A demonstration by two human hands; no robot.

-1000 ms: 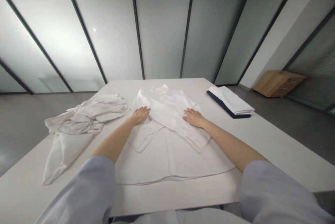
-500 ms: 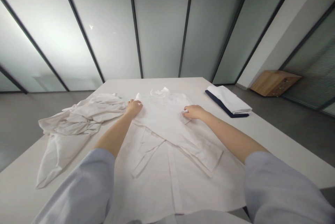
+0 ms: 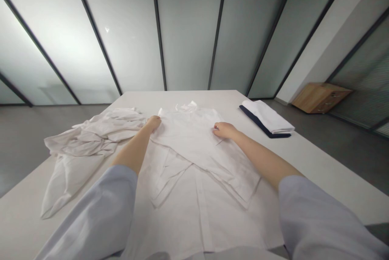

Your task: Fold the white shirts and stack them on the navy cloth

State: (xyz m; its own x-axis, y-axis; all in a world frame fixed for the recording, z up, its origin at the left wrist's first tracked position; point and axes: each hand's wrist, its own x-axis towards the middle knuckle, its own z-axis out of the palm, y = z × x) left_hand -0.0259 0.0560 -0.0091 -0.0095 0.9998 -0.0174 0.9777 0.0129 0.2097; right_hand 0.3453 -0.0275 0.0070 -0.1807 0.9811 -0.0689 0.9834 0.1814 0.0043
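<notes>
A white shirt (image 3: 200, 203) lies spread on the table with its collar at the far end and its button strip running toward me. Both of its sleeves are folded inward across the front, their cuffs pointing toward me. At the shirt's left edge, near the shoulder, my left hand (image 3: 154, 123) is closed on the fabric, its fingertips partly hidden. My right hand (image 3: 224, 130) pinches cloth on the right side of the shirt, thumb and fingers curled together.
Crumpled white garments (image 3: 97, 134) lie on the left of the table (image 3: 136, 99). On the right, a folded white garment (image 3: 269, 116) rests on a folded dark navy one (image 3: 258, 124). A wooden cabinet (image 3: 319, 97) stands on the floor beyond, by frosted glass panels (image 3: 188, 29).
My left hand has shifted slightly left and its fingers have closed on the shirt's edge. The fingers of my right hand have drawn together on the cloth.
</notes>
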